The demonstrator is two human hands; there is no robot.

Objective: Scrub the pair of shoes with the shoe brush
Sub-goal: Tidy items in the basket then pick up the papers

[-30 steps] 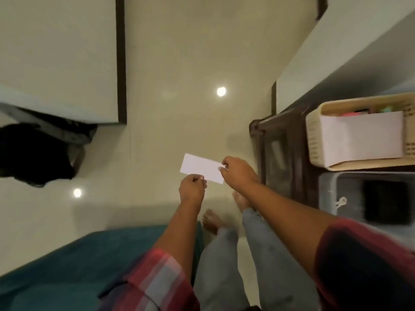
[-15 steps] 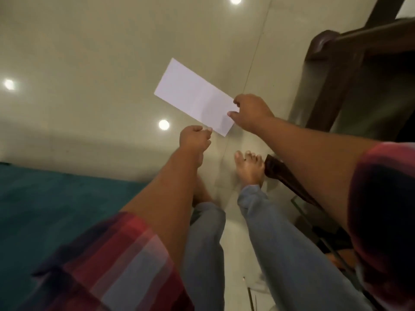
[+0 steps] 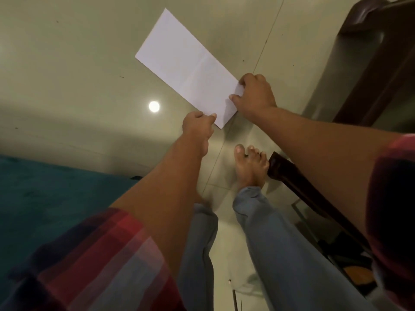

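The view has tipped down to the floor (image 3: 78,52) and the sheet of paper (image 3: 188,66) now looms larger, pinched at its near end by the left hand (image 3: 197,126) and right hand (image 3: 256,95), while no shoes or brush show, so scrubbing seems unstarted.

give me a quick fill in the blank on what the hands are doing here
1. Both hands grip a sheet of white ____.
2. The left hand pinches its near corner; the ____ hand holds the edge beside it.
3. The bare foot stands on the tiled ____.

Missing words: paper; right; floor
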